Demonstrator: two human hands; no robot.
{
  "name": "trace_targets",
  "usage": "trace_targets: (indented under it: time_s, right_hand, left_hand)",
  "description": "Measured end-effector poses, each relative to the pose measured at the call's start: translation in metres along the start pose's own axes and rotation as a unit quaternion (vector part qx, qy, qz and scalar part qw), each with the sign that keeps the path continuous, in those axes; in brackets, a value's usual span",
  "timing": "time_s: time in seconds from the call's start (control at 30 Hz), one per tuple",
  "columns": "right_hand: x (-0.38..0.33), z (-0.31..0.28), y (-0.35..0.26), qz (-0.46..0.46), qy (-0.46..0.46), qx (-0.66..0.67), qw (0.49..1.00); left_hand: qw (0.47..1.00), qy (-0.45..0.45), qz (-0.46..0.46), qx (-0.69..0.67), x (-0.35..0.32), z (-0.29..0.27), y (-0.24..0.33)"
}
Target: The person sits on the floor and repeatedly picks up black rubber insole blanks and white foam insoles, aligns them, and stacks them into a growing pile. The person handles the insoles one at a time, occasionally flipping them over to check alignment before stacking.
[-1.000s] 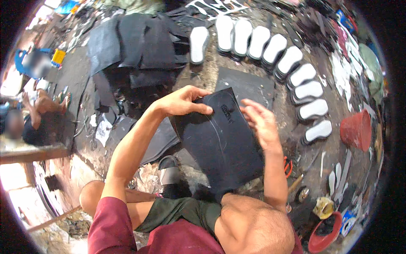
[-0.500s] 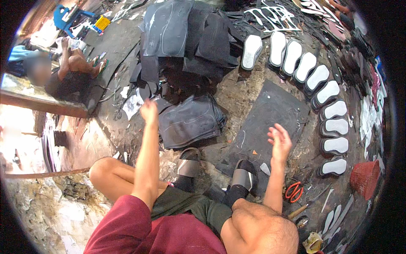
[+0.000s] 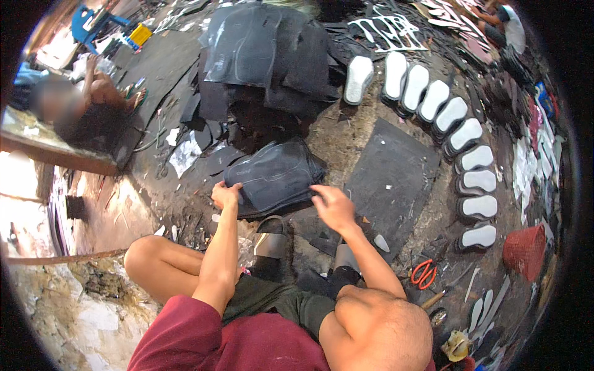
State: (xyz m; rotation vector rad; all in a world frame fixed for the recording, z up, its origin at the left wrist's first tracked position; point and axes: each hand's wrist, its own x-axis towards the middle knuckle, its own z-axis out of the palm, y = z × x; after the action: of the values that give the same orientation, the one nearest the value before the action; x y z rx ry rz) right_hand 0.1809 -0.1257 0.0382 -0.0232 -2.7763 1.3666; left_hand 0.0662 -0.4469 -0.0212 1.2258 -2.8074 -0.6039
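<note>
A small stack of black rubber-like sheets (image 3: 272,176) lies on the ground in front of my feet, with pale sole outlines drawn on the top sheet. My left hand (image 3: 226,194) is at the stack's left edge, thumb on top and fingers curled around the sheet's border. At the right edge is my right hand (image 3: 334,209), its fingers apart and the tips close to the sheets; whether they touch is hard to tell. To the right of the stack a larger dark mat (image 3: 393,176) lies flat, with small scraps on it.
A tall pile of black sheets (image 3: 241,49) stands beyond the stack. White-topped soles (image 3: 465,136) curve in piles along the right. Red-handled scissors (image 3: 424,274) and a red basket (image 3: 523,250) are at lower right. Other people (image 3: 102,99) sit at far left and far right.
Both hands have come to the stack: the left moved down to its left edge, the right moved leftward from over the mat to its right edge. The view has shifted slightly.
</note>
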Motion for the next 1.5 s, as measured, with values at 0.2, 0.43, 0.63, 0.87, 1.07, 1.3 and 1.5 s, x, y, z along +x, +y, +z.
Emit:
trace_targets:
  time_s: [0.2, 0.43, 0.63, 0.87, 1.07, 1.3, 1.5]
  right_hand:
    - [0.019, 0.066, 0.018, -0.178, -0.157, -0.215, 0.948]
    - [0.033, 0.063, 0.018, -0.014, -0.117, 0.143, 0.983]
    - [0.013, 0.009, 0.066, 0.285, 0.037, 0.631, 0.72]
    - [-0.008, 0.021, 0.049, 0.171, 0.028, 0.456, 0.873]
    - [-0.016, 0.043, 0.05, 0.191, 0.05, 0.372, 0.907]
    - [-0.003, -0.015, 0.026, -0.042, 0.115, 0.012, 0.992]
    - [0.038, -0.014, 0.025, -0.138, -0.11, -0.014, 0.984]
  left_hand:
    - [0.992, 0.06, 0.076, -0.076, 0.004, -0.001, 0.003]
    - [0.848, -0.049, 0.486, -0.204, -0.169, -0.001, 0.091]
    - [0.765, -0.157, 0.481, -0.398, -0.248, -0.051, 0.184]
    - [0.994, 0.03, 0.086, 0.062, 0.013, 0.051, 0.029]
    - [0.995, 0.099, 0.02, -0.022, 0.028, 0.031, 0.015]
    - [0.833, -0.152, 0.521, 0.107, -0.126, -0.033, 0.095]
    - [0.732, -0.362, 0.577, 0.006, -0.123, -0.042, 0.107]
